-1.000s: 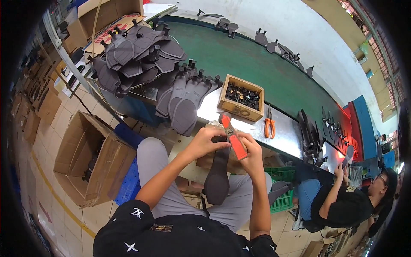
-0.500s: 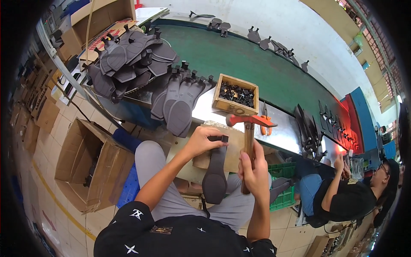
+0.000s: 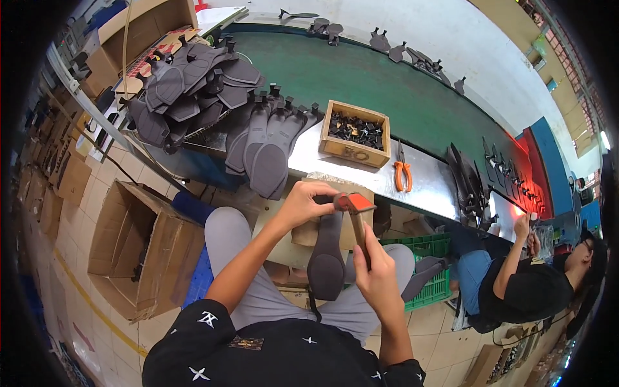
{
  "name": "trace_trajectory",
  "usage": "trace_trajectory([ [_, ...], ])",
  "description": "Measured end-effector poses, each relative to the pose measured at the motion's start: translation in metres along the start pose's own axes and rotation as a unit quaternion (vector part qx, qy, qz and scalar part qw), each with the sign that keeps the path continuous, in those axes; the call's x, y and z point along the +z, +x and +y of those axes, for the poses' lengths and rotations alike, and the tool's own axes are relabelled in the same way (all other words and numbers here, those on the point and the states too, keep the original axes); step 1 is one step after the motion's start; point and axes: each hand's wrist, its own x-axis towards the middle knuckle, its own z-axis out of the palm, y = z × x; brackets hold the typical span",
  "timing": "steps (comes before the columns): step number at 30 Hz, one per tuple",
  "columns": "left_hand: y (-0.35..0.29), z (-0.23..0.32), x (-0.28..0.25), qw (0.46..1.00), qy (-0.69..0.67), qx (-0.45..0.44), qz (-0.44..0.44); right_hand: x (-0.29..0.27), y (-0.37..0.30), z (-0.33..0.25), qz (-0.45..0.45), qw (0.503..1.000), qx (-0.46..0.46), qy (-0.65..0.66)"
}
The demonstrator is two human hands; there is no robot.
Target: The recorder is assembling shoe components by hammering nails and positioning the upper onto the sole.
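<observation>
My left hand [image 3: 304, 205] is closed around the heel end of a dark grey shoe sole [image 3: 327, 266], whose broad toe part points down toward my lap. Gripped by its wooden handle, a hammer [image 3: 358, 233] with an orange-red head is in my right hand [image 3: 376, 276]. The hammer head is over the heel end, beside my left fingertips, and hides the heel top; whether it touches cannot be told. Under the heel end lies a tan block [image 3: 305, 233] between my knees.
On the metal bench edge stand a wooden box [image 3: 356, 155] of small black pieces and orange-handled pliers [image 3: 403, 175]. Heeled soles [image 3: 267, 161] lie at left, a bigger pile [image 3: 187, 84] behind. A cardboard box [image 3: 169, 258], green crate [image 3: 429, 293] and co-worker [image 3: 538, 284] flank me.
The hammer has come down and left from its raised place to the heel end. My right hand has shifted with it. My left hand keeps its hold on the sole.
</observation>
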Motion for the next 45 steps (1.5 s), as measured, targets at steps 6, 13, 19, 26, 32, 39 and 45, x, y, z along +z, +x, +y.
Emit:
trace_trajectory([
  [6, -0.013, -0.005, 0.001, 0.998, 0.06, -0.004, 0.004, -0.045, -0.002, -0.039, 0.07, 0.996, -0.033, -0.043],
  [13, -0.014, -0.011, -0.001, 0.97, 0.244, 0.005, -0.016, 0.007, 0.016, -0.008, 0.003, 1.0, -0.018, -0.012],
  [19, -0.02, -0.009, 0.001, 0.972, 0.233, -0.042, -0.01, -0.035, -0.024, -0.045, 0.078, 0.994, 0.033, 0.07],
  [26, -0.025, -0.009, -0.003, 0.934, 0.338, 0.112, -0.014, -0.001, -0.004, -0.004, 0.022, 1.0, 0.019, -0.001],
  [32, -0.075, 0.062, -0.004, 0.994, -0.06, 0.012, -0.096, -0.006, 0.013, 0.035, 0.047, 0.994, -0.025, -0.095],
  [39, -0.103, 0.136, -0.007, 0.939, -0.279, -0.129, -0.156, -0.019, 0.034, 0.006, -0.126, 0.94, -0.184, -0.258],
  [45, -0.104, 0.134, -0.009, 0.901, -0.336, -0.091, -0.258, -0.04, 0.034, -0.023, -0.287, 0.911, -0.188, 0.23],
])
